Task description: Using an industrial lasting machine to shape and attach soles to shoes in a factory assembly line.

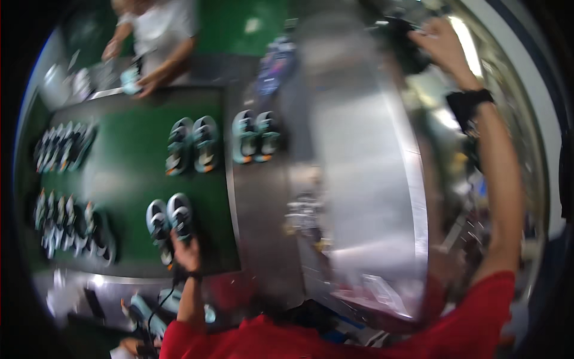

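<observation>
My left hand (186, 253) is closed on the near end of a sneaker (180, 210), grey-white and dark with pale teal trim. Its matching sneaker (157, 222) stands right beside it on the green work surface (125, 197). Far off to the right, my right hand (445, 52) is raised at the end of an outstretched arm, a black band at the wrist. Its fingers are curled against a dark, blurred object (406, 48) whose kind I cannot make out.
Another pair of sneakers (205, 143) stands farther back on the green, and one more pair (256, 136) on the metal border. Rows of sneakers (63, 146) line the left side. Across the table a co-worker (161, 42) holds a pale teal shoe. A metal surface (371, 179) separates my arms.
</observation>
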`<action>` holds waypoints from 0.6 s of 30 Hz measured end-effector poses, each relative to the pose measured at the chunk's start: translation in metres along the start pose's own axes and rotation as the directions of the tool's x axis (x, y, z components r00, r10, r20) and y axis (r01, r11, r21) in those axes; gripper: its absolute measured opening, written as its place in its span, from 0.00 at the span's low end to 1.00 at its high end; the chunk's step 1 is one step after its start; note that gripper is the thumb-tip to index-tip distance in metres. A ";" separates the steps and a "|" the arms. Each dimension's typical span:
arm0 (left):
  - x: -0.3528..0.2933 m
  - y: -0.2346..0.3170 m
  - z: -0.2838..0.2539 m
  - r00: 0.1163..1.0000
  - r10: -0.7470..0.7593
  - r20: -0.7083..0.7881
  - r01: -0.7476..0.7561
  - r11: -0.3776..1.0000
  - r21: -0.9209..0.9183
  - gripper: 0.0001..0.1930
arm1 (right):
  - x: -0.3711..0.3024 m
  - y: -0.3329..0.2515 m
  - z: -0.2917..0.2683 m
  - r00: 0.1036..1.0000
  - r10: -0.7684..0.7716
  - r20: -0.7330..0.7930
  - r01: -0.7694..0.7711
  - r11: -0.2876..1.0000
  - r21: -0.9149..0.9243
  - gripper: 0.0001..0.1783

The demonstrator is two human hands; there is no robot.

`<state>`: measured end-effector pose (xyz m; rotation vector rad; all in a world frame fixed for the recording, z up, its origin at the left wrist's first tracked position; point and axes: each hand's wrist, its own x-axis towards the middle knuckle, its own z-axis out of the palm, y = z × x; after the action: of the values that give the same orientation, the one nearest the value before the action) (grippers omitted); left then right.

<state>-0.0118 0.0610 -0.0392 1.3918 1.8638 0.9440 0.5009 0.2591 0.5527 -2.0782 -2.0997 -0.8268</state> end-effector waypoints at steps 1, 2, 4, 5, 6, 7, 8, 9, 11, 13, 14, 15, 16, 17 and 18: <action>0.000 0.004 -0.006 1.000 0.003 0.017 -0.002 0.999 -0.032 0.32 | -0.021 -0.016 -0.006 0.971 0.239 0.000 -0.232 0.941 0.247 0.20; 0.001 0.008 -0.008 0.999 0.012 0.037 -0.009 0.998 -0.070 0.31 | -0.030 -0.002 -0.012 0.953 0.293 0.082 -0.303 0.937 0.173 0.20; 0.004 -0.007 -0.002 0.993 0.107 0.054 -0.108 0.994 0.014 0.30 | -0.053 0.029 -0.008 0.916 0.367 0.160 -0.395 0.894 0.212 0.25; 0.006 -0.006 0.007 0.990 0.093 0.105 -0.095 0.995 0.019 0.31 | -0.067 0.050 -0.002 0.960 0.280 0.023 -0.276 0.926 0.257 0.26; 0.008 -0.002 0.010 0.987 0.078 0.138 -0.084 0.996 0.034 0.31 | -0.077 0.058 -0.016 0.939 0.344 0.005 -0.326 0.886 0.328 0.27; 0.014 -0.012 0.008 0.982 0.091 0.165 -0.094 0.995 0.014 0.32 | -0.087 0.034 -0.029 0.916 0.390 0.098 -0.395 0.829 0.396 0.29; 0.018 -0.016 0.011 0.973 0.110 0.204 -0.110 0.994 -0.016 0.33 | -0.097 0.027 -0.046 0.945 0.326 -0.006 -0.298 0.872 0.388 0.30; 0.020 -0.019 0.011 0.954 0.150 0.261 -0.122 0.985 -0.120 0.36 | -0.107 0.019 -0.066 0.928 0.373 -0.012 -0.346 0.872 0.345 0.28; 0.023 -0.034 -0.003 0.939 0.221 0.264 -0.249 0.965 0.078 0.40 | -0.125 0.015 -0.094 0.905 0.423 -0.048 -0.358 0.817 0.451 0.27; 0.009 -0.019 -0.002 0.927 0.311 0.212 -0.351 0.917 0.192 0.42 | -0.158 0.018 -0.134 0.865 0.498 -0.065 -0.382 0.736 0.559 0.27; -0.015 -0.002 -0.004 0.906 0.364 0.216 -0.402 0.900 0.171 0.42 | -0.182 0.016 -0.158 0.845 0.534 -0.029 -0.395 0.658 0.641 0.26; -0.044 0.038 -0.010 0.866 0.449 0.219 -0.467 0.884 0.035 0.39 | -0.211 0.011 -0.183 0.822 0.567 -0.049 -0.360 0.585 0.727 0.23; -0.063 0.050 -0.009 0.832 0.498 0.245 -0.503 0.863 -0.047 0.35 | -0.235 -0.005 -0.219 0.802 0.596 -0.041 -0.373 0.554 0.744 0.21; -0.098 0.110 -0.017 0.761 0.347 0.548 -0.064 0.880 -0.470 0.28 | -0.267 -0.007 -0.243 0.786 0.612 -0.084 -0.363 0.567 0.739 0.19; -0.133 0.177 -0.037 0.570 0.420 0.706 -0.016 0.865 -0.502 0.24 | -0.298 -0.008 -0.262 0.769 0.626 -0.126 -0.350 0.578 0.737 0.18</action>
<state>0.0842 -0.0410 0.1368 1.4297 0.7215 0.6143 0.4354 -0.1195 0.6496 -1.7425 -1.2027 -0.2531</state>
